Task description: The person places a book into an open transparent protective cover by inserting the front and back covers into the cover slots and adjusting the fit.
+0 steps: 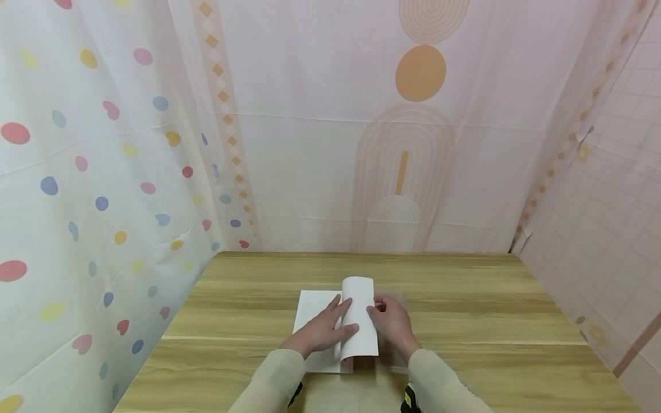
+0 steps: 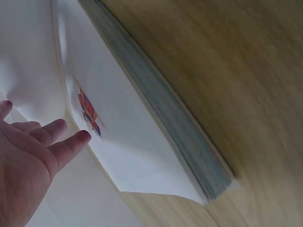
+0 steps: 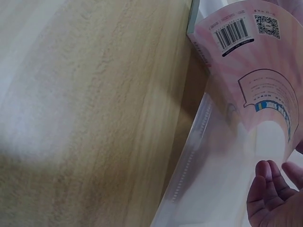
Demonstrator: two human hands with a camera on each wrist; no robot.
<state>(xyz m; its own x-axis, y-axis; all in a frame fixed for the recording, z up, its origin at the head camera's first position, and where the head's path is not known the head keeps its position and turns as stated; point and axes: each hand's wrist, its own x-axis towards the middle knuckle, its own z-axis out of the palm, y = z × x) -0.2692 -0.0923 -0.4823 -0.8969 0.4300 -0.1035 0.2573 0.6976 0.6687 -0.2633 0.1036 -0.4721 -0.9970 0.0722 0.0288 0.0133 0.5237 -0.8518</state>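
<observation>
A book (image 1: 316, 307) with white inner pages lies open on the table in the head view. Its right-hand cover (image 1: 361, 327) is bent up and curls leftward. In the right wrist view the outside of this cover (image 3: 232, 71) is pink, with a barcode and a QR code. My left hand (image 1: 322, 331) rests against the book with fingers spread, thumb on the curled cover. My right hand (image 1: 395, 324) pinches the cover's free edge between thumb and fingers. Beneath the cover, a clear plastic sleeve (image 3: 203, 165) extends over the table. A small colourful print (image 2: 89, 114) marks the white page.
The wood-grain table (image 1: 232, 321) spreads around the book on all sides. Behind it hangs a pale curtain (image 1: 310, 172) with arch patterns; a dotted curtain (image 1: 129, 218) borders the left side, and a grid-patterned one (image 1: 609, 229) the right.
</observation>
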